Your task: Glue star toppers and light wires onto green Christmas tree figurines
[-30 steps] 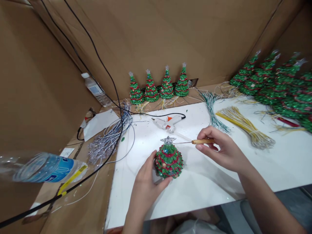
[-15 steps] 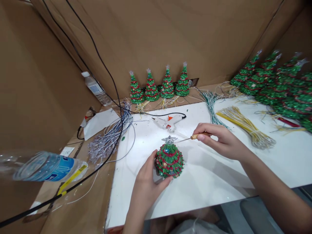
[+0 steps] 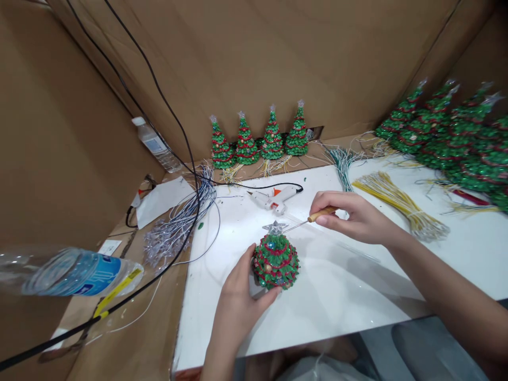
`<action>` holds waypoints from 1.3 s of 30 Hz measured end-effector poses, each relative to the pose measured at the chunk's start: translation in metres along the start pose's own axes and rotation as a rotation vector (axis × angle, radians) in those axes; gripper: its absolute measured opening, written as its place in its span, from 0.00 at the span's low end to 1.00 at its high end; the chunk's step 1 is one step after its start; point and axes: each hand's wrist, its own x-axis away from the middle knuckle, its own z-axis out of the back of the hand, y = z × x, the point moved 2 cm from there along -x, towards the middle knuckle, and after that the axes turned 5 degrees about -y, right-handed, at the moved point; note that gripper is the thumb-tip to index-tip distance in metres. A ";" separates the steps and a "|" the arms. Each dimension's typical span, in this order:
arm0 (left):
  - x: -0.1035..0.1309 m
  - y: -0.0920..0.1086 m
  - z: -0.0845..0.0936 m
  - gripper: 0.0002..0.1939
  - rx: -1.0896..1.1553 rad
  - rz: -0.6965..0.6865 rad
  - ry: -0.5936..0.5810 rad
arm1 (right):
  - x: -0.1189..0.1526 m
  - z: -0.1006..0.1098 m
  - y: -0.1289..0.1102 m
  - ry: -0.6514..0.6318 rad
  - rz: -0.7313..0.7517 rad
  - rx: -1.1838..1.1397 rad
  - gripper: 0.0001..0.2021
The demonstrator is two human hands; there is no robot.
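A small green tree figure [image 3: 277, 262] with red garlands stands on the white board [image 3: 337, 307], topped by a clear star [image 3: 275, 227]. My left hand [image 3: 240, 296] grips the tree's lower left side, thumb at the front and fingers behind. In my right hand [image 3: 345, 214] is the wooden handle of a thin metal awl [image 3: 320, 214], pinched between thumb and fingers. The awl's shaft points left and down, its tip at the right side of the star's base; exact contact is too small to tell.
Behind lie a white glue gun [image 3: 273, 200], four trees in a row [image 3: 272, 137] and wire bundles, one yellow [image 3: 400, 203], one purple-white [image 3: 170, 233]. More trees [image 3: 456, 137] stand at right. Bottles [image 3: 95, 272] and a black cable [image 3: 186, 140] are at left.
My right hand has moved slightly up and left, and the awl slants more steeply toward the star. My left hand and the tree have stayed put.
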 end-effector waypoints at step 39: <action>-0.001 0.002 -0.001 0.40 0.021 0.009 0.000 | -0.003 0.009 -0.008 -0.088 -0.114 0.012 0.12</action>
